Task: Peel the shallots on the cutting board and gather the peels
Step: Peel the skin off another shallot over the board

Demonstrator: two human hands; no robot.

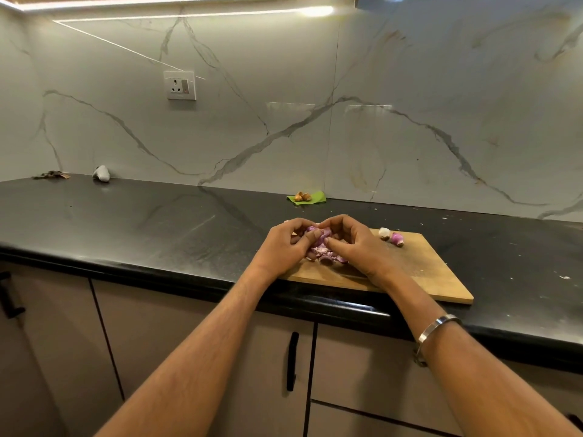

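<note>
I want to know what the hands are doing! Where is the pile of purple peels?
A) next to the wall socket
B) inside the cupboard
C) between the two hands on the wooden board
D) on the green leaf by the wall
C: the left hand and right hand cup the pile of purple shallot peels on the wooden cutting board.

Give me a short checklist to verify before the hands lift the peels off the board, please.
1. Both hands around the pile: left hand and right hand cup the peels: ok.
2. Every peel enclosed: some show at the near side: not ok.
3. Shallots apart from the pile: ok.
4. Cutting board fully on the counter: its near edge reaches the counter edge: cannot tell.
5. Place for the peels in view: not ok.
</note>
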